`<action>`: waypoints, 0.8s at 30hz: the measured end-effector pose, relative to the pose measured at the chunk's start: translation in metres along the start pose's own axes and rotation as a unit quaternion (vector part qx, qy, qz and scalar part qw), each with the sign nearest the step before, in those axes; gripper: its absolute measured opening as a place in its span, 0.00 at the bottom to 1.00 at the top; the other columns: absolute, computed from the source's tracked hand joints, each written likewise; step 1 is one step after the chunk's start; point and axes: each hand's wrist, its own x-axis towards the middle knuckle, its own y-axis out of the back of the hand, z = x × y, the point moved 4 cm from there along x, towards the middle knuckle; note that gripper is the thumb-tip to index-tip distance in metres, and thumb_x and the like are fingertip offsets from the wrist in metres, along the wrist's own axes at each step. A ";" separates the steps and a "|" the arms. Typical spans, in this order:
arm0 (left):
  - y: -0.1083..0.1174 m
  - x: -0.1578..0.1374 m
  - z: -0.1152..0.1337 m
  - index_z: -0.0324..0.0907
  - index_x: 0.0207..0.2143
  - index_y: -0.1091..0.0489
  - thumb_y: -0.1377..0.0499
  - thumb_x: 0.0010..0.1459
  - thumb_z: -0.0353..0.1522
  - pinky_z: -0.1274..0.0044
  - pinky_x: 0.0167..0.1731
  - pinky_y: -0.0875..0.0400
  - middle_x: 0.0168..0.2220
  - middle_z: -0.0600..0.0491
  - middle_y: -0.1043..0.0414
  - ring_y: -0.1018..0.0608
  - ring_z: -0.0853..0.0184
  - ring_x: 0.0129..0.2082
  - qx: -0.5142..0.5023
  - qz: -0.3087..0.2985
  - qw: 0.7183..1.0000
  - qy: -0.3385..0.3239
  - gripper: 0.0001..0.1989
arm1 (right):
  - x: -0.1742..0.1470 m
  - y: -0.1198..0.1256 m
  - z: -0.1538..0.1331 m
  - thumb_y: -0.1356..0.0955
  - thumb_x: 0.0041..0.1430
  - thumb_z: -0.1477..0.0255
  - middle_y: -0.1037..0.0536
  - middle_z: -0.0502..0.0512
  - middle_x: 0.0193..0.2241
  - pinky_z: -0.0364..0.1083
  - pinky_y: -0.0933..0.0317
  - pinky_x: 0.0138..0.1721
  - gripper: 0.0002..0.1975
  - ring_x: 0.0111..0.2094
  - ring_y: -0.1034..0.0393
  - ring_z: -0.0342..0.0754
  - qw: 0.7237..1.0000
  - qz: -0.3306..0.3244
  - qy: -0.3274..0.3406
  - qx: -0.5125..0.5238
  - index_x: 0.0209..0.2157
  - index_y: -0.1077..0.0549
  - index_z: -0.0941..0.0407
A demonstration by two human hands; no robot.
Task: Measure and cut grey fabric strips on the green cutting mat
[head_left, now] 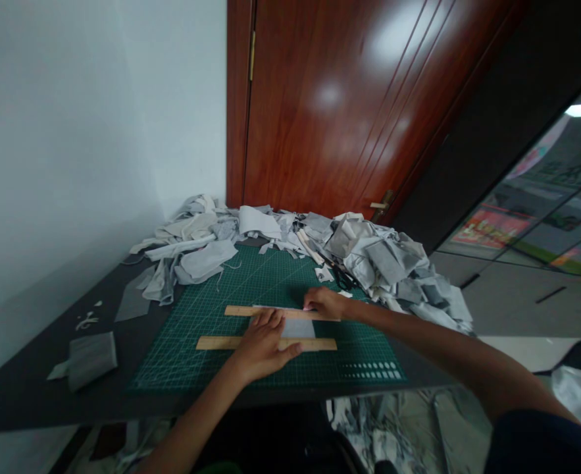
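Note:
On a green cutting mat point(270, 276) lies a small pale grey piece of cloth point(300, 328). Two wooden rulers rest across it, the upper ruler point(238, 311) along its far edge and the lower ruler point(216, 343) along its near edge. My left hand point(265, 342) lies flat on top, fingers stretched toward the upper ruler and thumb over the lower one. At the far right edge of the cloth, beside the upper ruler, my right hand point(324, 301) is closed with its fingertips together. What these fingertips pinch is too small to make out.
Heaps of grey and white cloth scraps line the table's back, a left heap point(196, 237) and a right heap point(393, 263). Black-handled scissors point(344, 276) lie by the right heap. A folded grey cloth point(91, 360) sits at the left. Behind stands a wooden door point(320, 131).

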 end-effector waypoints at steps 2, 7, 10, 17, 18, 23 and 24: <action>0.001 0.000 0.000 0.32 0.67 0.37 0.56 0.66 0.60 0.55 0.69 0.49 0.70 0.35 0.43 0.43 0.45 0.71 -0.002 0.005 1.000 -0.001 0.45 | -0.019 0.011 0.007 0.28 0.55 0.80 0.23 0.52 0.26 0.45 0.37 0.38 0.07 0.32 0.28 0.48 0.998 0.043 -0.033 0.030 0.26 0.24 0.56; 0.000 0.002 0.001 0.33 0.65 0.35 0.54 0.67 0.57 0.55 0.68 0.48 0.69 0.35 0.40 0.41 0.45 0.71 -0.002 0.021 1.000 -0.008 0.41 | -0.059 0.014 0.007 0.31 0.63 0.62 0.24 0.51 0.29 0.48 0.35 0.40 0.11 0.33 0.29 0.49 0.963 0.204 -0.117 0.133 0.31 0.29 0.54; -0.003 0.004 -0.002 0.37 0.62 0.31 0.53 0.69 0.54 0.55 0.67 0.46 0.66 0.38 0.36 0.38 0.47 0.69 -0.016 0.056 0.998 -0.015 0.35 | -0.073 -0.004 -0.010 0.38 0.68 0.53 0.24 0.54 0.34 0.49 0.33 0.39 0.17 0.36 0.27 0.50 0.928 0.268 -0.151 0.212 0.36 0.32 0.52; -0.012 0.009 -0.007 0.45 0.59 0.28 0.47 0.69 0.40 0.55 0.66 0.44 0.62 0.45 0.30 0.34 0.50 0.66 -0.038 0.112 0.993 -0.026 0.20 | -0.079 -0.053 -0.060 0.44 0.70 0.49 0.33 0.50 0.24 0.45 0.40 0.25 0.24 0.23 0.38 0.47 0.892 0.279 -0.191 0.299 0.35 0.30 0.53; -0.013 0.010 -0.007 0.44 0.59 0.28 0.47 0.68 0.38 0.55 0.66 0.43 0.62 0.45 0.30 0.34 0.50 0.66 -0.037 0.111 0.993 -0.022 0.20 | -0.078 -0.056 -0.066 0.38 0.68 0.51 0.34 0.48 0.23 0.44 0.41 0.26 0.21 0.23 0.39 0.47 0.895 0.274 -0.190 0.295 0.34 0.28 0.53; -0.014 0.010 -0.007 0.42 0.58 0.28 0.48 0.69 0.34 0.54 0.66 0.43 0.64 0.43 0.31 0.35 0.50 0.67 -0.023 0.106 0.994 -0.016 0.19 | -0.069 -0.058 -0.090 0.30 0.63 0.70 0.23 0.55 0.33 0.45 0.38 0.41 0.06 0.35 0.28 0.50 0.959 0.183 -0.217 0.003 0.36 0.19 0.54; -0.014 0.010 -0.007 0.41 0.58 0.28 0.48 0.69 0.34 0.54 0.67 0.44 0.64 0.43 0.31 0.35 0.50 0.67 -0.018 0.105 0.994 -0.016 0.19 | -0.068 -0.059 -0.092 0.32 0.65 0.72 0.21 0.57 0.36 0.45 0.37 0.43 0.09 0.38 0.26 0.51 0.957 0.158 -0.234 -0.062 0.38 0.18 0.54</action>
